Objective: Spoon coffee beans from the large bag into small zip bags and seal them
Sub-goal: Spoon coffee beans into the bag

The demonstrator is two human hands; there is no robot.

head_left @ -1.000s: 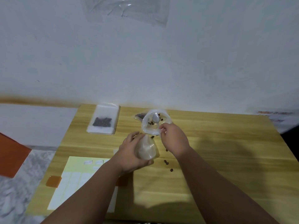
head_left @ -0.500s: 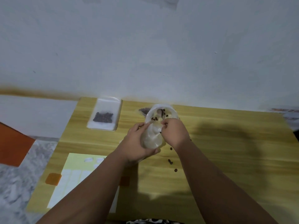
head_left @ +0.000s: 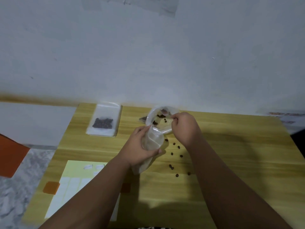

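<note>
Coffee beans (head_left: 159, 116), a handful, sit inside the open mouth of the clear bag (head_left: 154, 139) I hold just above frame centre.

Wall (head_left: 148, 47), pale, fills the whole upper half.

Wooden table (head_left: 231, 162) takes the lower half, running from lower left to the right edge.

Label sheet (head_left: 72, 184), pale yellow with white stickers, lies flat at lower left and is partly under my left forearm. An orange tab (head_left: 51, 187) sits on its left edge.

Flat bag (head_left: 104, 120), clear with a dark clump of beans in it, lies at the table's far left corner, well apart from my hands. Cannot tell if it is sealed.

Left hand (head_left: 138, 146) is wrapped round the clear bag's middle, fingers curled behind and thumb across the front; the bag's bottom sticks out below the palm.

Right hand (head_left: 186, 128) pinches the bag's rim on the right side of the mouth, fingers curled tight.

Dark patch behind the bag's left edge is mostly hidden, cannot tell what it is.

Loose beans (head_left: 178, 147) are scattered on the table just below my right hand and beside my right forearm.
</note>
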